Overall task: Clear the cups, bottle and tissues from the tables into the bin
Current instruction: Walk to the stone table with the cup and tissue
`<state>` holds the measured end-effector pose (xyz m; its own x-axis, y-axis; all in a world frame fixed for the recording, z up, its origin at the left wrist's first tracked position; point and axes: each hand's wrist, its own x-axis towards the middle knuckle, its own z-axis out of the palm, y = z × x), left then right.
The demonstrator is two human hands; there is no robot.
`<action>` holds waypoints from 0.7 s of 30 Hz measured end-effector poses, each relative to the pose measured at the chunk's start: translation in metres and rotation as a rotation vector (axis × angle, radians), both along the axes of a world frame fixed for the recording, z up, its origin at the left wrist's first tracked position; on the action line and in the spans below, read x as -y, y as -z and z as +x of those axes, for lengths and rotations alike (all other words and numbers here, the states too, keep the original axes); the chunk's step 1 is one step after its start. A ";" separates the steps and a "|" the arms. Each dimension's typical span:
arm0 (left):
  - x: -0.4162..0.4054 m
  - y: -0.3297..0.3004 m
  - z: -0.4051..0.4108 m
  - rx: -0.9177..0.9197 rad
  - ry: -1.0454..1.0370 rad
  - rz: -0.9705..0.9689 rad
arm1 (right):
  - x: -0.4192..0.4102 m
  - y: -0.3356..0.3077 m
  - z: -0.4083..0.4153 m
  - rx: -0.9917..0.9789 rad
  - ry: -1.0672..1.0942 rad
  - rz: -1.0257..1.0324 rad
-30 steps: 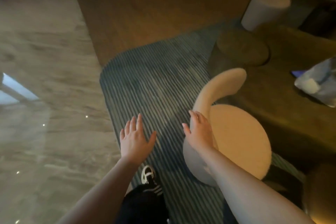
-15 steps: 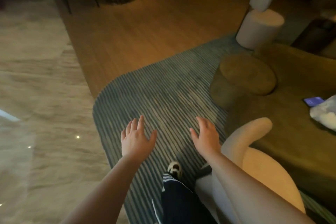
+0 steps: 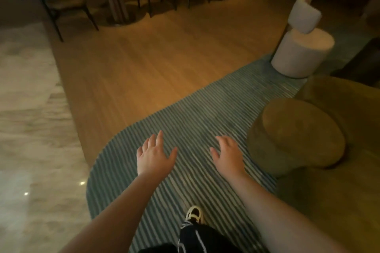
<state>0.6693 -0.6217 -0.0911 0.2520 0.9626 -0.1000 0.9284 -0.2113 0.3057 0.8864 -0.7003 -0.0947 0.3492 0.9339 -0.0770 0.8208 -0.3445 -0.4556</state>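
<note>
Wood floor (image 3: 156, 63) — striped rug (image 3: 201, 121), olive pouf (image 3: 296, 135).

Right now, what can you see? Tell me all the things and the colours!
Striped grey-green rug: one, middle floor, under the hands.
Round olive-green upholstered stool: one, right, on the rug's edge.
Olive-green sofa: one, far right.
Cream cylinder chair with curved backrest: one, upper right.
Dark-legged chairs with tan seats: a few, top, around a table leg.
Wooden plank floor: tan, middle.
Pale marble floor: left.
Cups, bottle, tissues, bin: none visible.
Black-and-white shoe: one, bottom centre.
Left hand: open, empty.
Right hand: open, empty.
</note>
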 end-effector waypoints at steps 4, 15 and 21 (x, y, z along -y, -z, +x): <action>-0.115 -0.012 0.053 0.021 0.012 0.009 | -0.107 -0.008 0.044 -0.010 0.032 -0.033; -0.490 0.029 0.187 0.034 0.082 0.039 | -0.463 0.031 0.185 -0.049 0.156 -0.037; -0.717 0.011 0.255 0.006 0.141 0.051 | -0.678 0.009 0.246 -0.030 0.239 -0.048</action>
<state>0.9247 0.0948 -0.1018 0.3855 0.9213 -0.0502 0.8867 -0.3549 0.2964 1.1320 -0.0227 -0.1032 0.5568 0.8199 -0.1334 0.6995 -0.5494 -0.4571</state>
